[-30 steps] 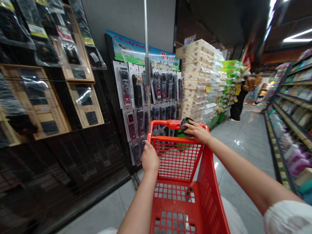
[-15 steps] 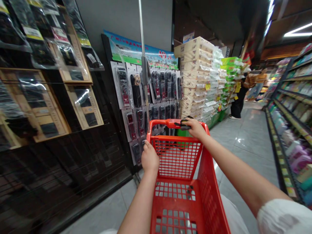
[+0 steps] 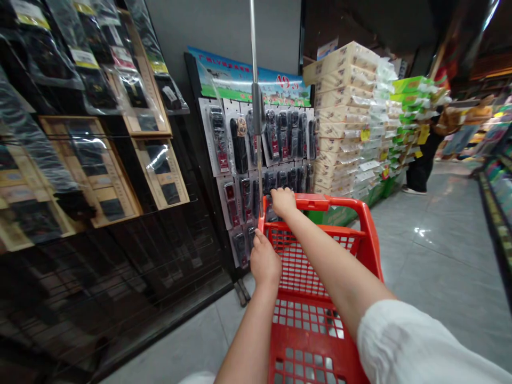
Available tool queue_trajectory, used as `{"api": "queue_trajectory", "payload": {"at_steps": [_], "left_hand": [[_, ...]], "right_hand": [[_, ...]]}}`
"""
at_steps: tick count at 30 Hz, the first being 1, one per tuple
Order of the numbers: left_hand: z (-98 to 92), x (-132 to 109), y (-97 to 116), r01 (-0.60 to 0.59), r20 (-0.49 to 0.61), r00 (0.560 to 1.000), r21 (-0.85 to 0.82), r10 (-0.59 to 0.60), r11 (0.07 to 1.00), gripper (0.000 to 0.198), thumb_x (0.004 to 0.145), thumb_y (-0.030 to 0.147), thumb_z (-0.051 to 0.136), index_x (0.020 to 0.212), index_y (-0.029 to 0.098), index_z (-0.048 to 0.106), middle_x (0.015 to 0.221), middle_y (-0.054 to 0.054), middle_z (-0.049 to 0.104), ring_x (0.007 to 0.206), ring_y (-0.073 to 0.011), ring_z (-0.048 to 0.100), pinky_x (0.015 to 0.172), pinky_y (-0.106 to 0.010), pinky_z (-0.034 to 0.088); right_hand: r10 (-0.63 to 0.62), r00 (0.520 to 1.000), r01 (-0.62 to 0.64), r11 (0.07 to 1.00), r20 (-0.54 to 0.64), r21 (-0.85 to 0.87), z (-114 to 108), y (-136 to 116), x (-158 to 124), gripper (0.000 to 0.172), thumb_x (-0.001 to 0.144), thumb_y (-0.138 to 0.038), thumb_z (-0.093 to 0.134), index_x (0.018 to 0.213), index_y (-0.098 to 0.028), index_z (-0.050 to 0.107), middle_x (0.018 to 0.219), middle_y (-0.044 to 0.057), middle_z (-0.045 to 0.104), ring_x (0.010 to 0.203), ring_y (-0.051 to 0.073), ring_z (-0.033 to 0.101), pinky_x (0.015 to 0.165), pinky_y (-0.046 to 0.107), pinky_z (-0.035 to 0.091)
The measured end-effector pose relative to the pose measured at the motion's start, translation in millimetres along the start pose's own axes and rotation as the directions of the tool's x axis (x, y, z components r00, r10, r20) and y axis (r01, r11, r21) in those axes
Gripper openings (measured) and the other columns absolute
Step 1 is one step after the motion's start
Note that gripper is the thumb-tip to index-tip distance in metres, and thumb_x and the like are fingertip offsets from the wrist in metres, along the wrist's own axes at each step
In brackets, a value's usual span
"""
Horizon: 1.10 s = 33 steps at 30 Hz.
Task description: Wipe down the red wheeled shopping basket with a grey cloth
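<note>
A red plastic shopping cart (image 3: 370, 234) with a lattice basket stands in front of me; no goods show in the visible part. My left hand (image 3: 266, 264) is closed around its left side, just below the corner of the handle. At the left end of the handle bar (image 3: 316, 201), my right hand (image 3: 284, 202) curls over the top, close to a thin metal pole (image 3: 253, 42). The pole rises from the cart's left corner and carries a grey clamp (image 3: 256, 109). Something dark shows by my right fingertips, too small to make out.
Packaged belts (image 3: 241, 146) hang on a rack ahead, under a blue price banner (image 3: 250, 80). Boxed goods (image 3: 86, 168) hang on the left wall. Stacked cartons (image 3: 340, 117) line the aisle. A person in black trousers (image 3: 420, 160) stands farther along; shelves (image 3: 502, 186) run on the right.
My right hand has moved left along the handle, from its right part to the end by the pole. The black item under it earlier is mostly out of sight. The view has turned slightly left.
</note>
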<state>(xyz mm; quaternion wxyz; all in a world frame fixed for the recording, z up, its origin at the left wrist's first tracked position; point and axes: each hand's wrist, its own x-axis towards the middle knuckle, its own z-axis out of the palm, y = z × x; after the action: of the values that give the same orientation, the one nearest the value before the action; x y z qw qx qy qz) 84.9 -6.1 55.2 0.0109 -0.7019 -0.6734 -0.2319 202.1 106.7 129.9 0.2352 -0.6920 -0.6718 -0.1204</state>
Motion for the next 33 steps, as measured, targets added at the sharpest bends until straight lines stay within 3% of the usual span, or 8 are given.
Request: {"api": "queue_trajectory", "payload": {"at_steps": [5, 10, 14, 16, 19, 22, 27, 33], "left_hand": [[2.0, 1.6, -3.5, 0.016, 0.005, 1.000, -0.001, -0.016, 1.000, 0.062, 0.084, 0.006, 0.040, 0.146, 0.003, 0.030, 0.119, -0.024, 0.058, 0.089, -0.0234, 0.068, 0.071, -0.029, 0.054], [-2.5, 0.3, -2.7, 0.015, 0.023, 1.000, -0.018, -0.015, 1.000, 0.062, 0.085, 0.006, 0.038, 0.146, 0.002, 0.030, 0.124, -0.024, 0.056, 0.094, -0.0252, 0.067, 0.075, -0.031, 0.054], [-9.4, -1.6, -1.0, 0.033, 0.050, 0.998, -0.118, -0.027, 0.992, 0.061, 0.085, 0.009, 0.038, 0.145, 0.002, 0.031, 0.129, -0.023, 0.056, 0.101, -0.0262, 0.066, 0.080, -0.033, 0.053], [-12.8, -2.1, -0.3, 0.080, 0.047, 0.996, -0.206, -0.072, 0.975, 0.059, 0.086, 0.011, 0.037, 0.144, 0.002, 0.033, 0.126, -0.022, 0.059, 0.103, -0.0265, 0.066, 0.083, -0.033, 0.052], [-16.5, -2.4, 0.2, 0.166, 0.049, 0.986, -0.313, -0.159, 0.935, 0.061, 0.088, 0.015, 0.036, 0.147, -0.001, 0.025, 0.115, -0.022, 0.066, 0.099, -0.0278, 0.067, 0.081, -0.036, 0.051], [-17.3, -2.5, -1.1, 0.214, 0.044, 0.976, -0.396, -0.214, 0.893, 0.068, 0.089, 0.018, 0.036, 0.149, -0.001, 0.014, 0.110, -0.021, 0.069, 0.099, -0.0285, 0.068, 0.080, -0.036, 0.051], [-15.2, -3.6, -2.5, 0.221, 0.014, 0.971, -0.432, -0.238, 0.874, 0.065, 0.088, 0.020, 0.039, 0.149, 0.002, 0.022, 0.112, -0.020, 0.069, 0.101, -0.0282, 0.067, 0.082, -0.036, 0.051], [-17.2, -5.4, -2.9, 0.202, 0.022, 0.977, -0.438, -0.214, 0.876, 0.066, 0.087, 0.018, 0.037, 0.149, 0.003, 0.021, 0.114, -0.019, 0.068, 0.103, -0.0263, 0.066, 0.086, -0.034, 0.049]], "right_hand": [[-0.213, 0.972, 0.233, 0.937, -0.103, 0.262, 30.8, -10.8, -14.5, 0.054, 0.073, -0.001, 0.046, 0.124, -0.016, 0.059, 0.134, 0.010, 0.057, 0.129, 0.022, 0.046, 0.110, 0.042, 0.033], [-0.178, 0.981, 0.192, 0.880, -0.074, 0.434, 37.4, -2.2, -53.5, 0.060, 0.070, -0.001, 0.048, 0.127, -0.015, 0.058, 0.128, 0.009, 0.062, 0.121, 0.021, 0.055, 0.105, 0.035, 0.040], [-0.360, 0.933, 0.333, 0.849, -0.014, 0.410, 13.3, 1.7, -69.8, 0.050, 0.070, -0.001, 0.051, 0.115, -0.016, 0.066, 0.117, 0.007, 0.068, 0.112, 0.022, 0.059, 0.101, 0.035, 0.042], [-0.411, 0.911, 0.392, 0.831, -0.041, 0.395, 1.4, 0.2, -71.1, 0.050, 0.071, -0.001, 0.051, 0.115, -0.019, 0.066, 0.116, 0.006, 0.068, 0.111, 0.021, 0.058, 0.100, 0.035, 0.042], [-0.379, 0.923, 0.380, 0.878, -0.062, 0.290, -3.9, -6.7, -76.3, 0.057, 0.073, 0.000, 0.050, 0.124, -0.021, 0.061, 0.127, 0.007, 0.060, 0.113, 0.023, 0.052, 0.099, 0.037, 0.041], [-0.376, 0.927, 0.370, 0.912, 0.000, 0.179, 0.3, -14.9, -90.9, 0.052, 0.079, -0.005, 0.050, 0.126, -0.024, 0.059, 0.131, 0.008, 0.055, 0.110, 0.024, 0.047, 0.095, 0.039, 0.041], [-0.553, 0.831, 0.541, 0.830, 0.070, 0.138, -5.4, -17.7, -98.3, 0.036, 0.087, -0.016, 0.050, 0.119, -0.027, 0.064, 0.126, 0.006, 0.056, 0.101, 0.022, 0.045, 0.090, 0.036, 0.041], [-0.360, 0.926, 0.358, 0.933, 0.110, 0.042, -12.0, -17.1, -76.0, 0.048, 0.084, -0.008, 0.046, 0.126, -0.027, 0.060, 0.127, 0.006, 0.054, 0.105, 0.024, 0.044, 0.087, 0.036, 0.041]]}}
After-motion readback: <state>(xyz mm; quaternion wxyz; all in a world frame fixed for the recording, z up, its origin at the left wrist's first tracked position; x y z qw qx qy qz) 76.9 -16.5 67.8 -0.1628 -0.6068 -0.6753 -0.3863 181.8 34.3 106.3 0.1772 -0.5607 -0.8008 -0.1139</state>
